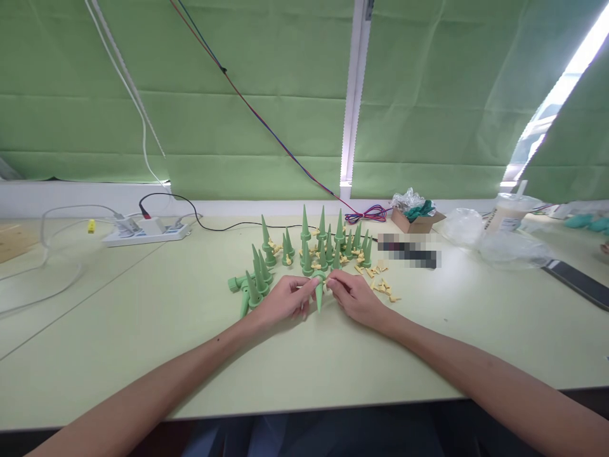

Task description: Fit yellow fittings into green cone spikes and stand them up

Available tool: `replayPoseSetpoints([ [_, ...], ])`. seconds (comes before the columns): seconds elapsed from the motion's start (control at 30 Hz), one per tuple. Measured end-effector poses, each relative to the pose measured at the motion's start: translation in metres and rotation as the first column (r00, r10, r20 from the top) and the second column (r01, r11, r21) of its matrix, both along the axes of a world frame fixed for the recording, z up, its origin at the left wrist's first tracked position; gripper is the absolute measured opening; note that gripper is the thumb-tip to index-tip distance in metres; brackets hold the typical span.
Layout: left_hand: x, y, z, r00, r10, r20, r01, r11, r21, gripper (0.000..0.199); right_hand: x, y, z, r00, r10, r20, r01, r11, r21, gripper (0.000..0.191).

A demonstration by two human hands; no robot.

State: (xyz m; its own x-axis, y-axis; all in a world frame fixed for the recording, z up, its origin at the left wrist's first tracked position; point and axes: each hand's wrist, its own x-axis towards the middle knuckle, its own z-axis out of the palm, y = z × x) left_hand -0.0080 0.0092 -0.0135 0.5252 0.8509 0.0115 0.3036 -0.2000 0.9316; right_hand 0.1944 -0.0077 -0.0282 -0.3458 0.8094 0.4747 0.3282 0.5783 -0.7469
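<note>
My left hand (291, 296) is closed round the collar of a green plastic watering spike (319, 301), whose pointed end is turned down toward me. My right hand (354, 297) pinches a small yellow valve piece (326, 283) at the side of that collar; the fingers partly cover it. Just beyond both hands, several green spikes (305, 223) stand point up in a group, some with yellow pieces on them. More upright spikes (254, 291) are near my left hand, beside spikes lying on their sides (235, 284). To the right, loose yellow valve pieces (383, 287) lie scattered.
The pale table (371, 368) runs back to green blinds (266, 127). A white power strip (145, 235) with cables is at the left. At the right are a cardboard box (417, 222), plastic bags (464, 226), a drink cup (508, 212) and a dark phone (580, 284).
</note>
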Motion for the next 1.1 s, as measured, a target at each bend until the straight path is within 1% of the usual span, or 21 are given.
replayPoseSetpoints([
  [0.1,-0.001,0.0,0.0,1.0,-0.018,-0.016,0.018,1.0,0.012,0.049,0.001,0.0,0.0,1.0,-0.006,0.0,0.006,1.0,0.018,0.03],
  [0.27,-0.001,-0.004,0.005,0.999,0.007,-0.053,-0.002,0.996,0.085,0.041,0.0,-0.001,0.002,1.0,-0.015,-0.003,0.015,1.0,0.026,0.03],
  [0.4,0.001,-0.007,0.007,0.999,0.028,-0.044,-0.021,0.99,0.14,0.035,-0.001,-0.002,0.001,1.0,-0.015,-0.009,0.015,1.0,0.015,0.033],
  [0.5,0.003,-0.008,0.007,0.999,0.04,-0.012,-0.036,0.975,0.22,0.035,-0.001,-0.003,0.0,1.0,-0.016,-0.008,0.016,1.0,0.017,0.036],
  [0.6,0.004,-0.008,0.007,0.999,0.043,0.019,-0.047,0.954,0.296,0.037,0.0,-0.004,0.0,1.0,-0.011,-0.021,0.011,1.0,0.018,0.038],
  [0.77,0.004,-0.009,0.007,0.997,0.08,-0.003,-0.071,0.906,0.417,0.033,0.0,-0.004,-0.001,0.999,-0.005,-0.047,0.005,1.0,0.013,0.04],
  [0.87,0.004,-0.009,0.006,0.997,0.073,0.006,-0.067,0.874,0.481,0.028,-0.001,-0.004,-0.002,0.998,0.003,-0.064,-0.003,1.0,0.004,0.041],
  [1.03,0.002,-0.011,0.004,0.998,0.057,0.016,-0.055,0.801,0.596,0.022,-0.001,-0.004,-0.002,0.995,0.026,-0.098,-0.03,0.999,-0.04,0.042],
  [1.1,0.002,-0.011,0.005,0.999,0.051,0.009,-0.046,0.789,0.613,0.021,-0.002,-0.005,-0.002,0.994,0.03,-0.103,-0.036,0.998,-0.06,0.043],
])
